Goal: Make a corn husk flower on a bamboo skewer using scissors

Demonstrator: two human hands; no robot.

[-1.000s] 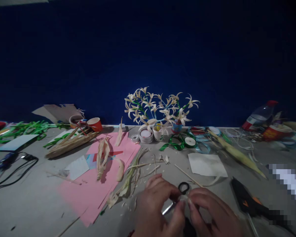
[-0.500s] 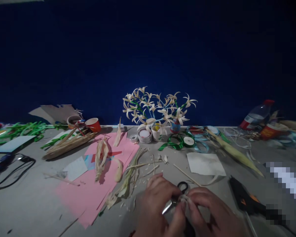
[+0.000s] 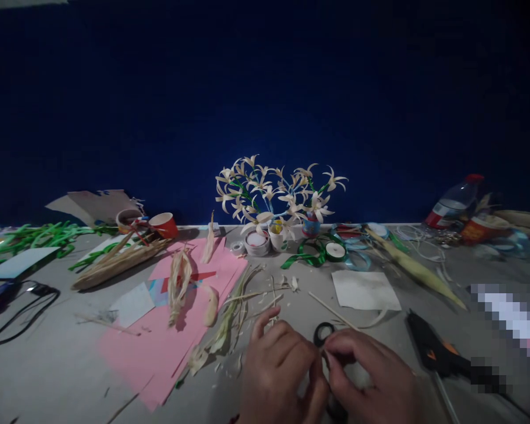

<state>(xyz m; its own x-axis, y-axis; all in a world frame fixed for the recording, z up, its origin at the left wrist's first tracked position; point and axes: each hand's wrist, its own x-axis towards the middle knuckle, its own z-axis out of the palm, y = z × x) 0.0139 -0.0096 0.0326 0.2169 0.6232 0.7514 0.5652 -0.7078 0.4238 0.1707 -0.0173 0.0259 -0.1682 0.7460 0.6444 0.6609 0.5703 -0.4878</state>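
At the front of the table my left hand (image 3: 280, 365) is closed, its thumb and index finger pinched together and one finger raised. Close against it, my right hand (image 3: 371, 374) pinches too, and the fingertips of both meet. A small pale piece just shows between them; its shape is mostly hidden by the fingers. Under the hands lies a pair of scissors, with one black handle loop (image 3: 324, 333) visible and the rest covered. Left of my hands are green-white corn husk strips (image 3: 225, 333) and scattered pale scraps.
A black glue gun (image 3: 433, 344) lies at the right. White paper (image 3: 365, 290) and a thin stick (image 3: 333, 310) lie ahead. Pink sheets (image 3: 159, 353) with dried husks are at the left. Husk flowers (image 3: 269, 191) stand in small cups by the wall, beside green ribbon (image 3: 311, 252).
My left hand has turned, with a finger now raised. The pale piece between the fingertips shows less, and the scissors' handle loop shows more. The view has shifted slightly.
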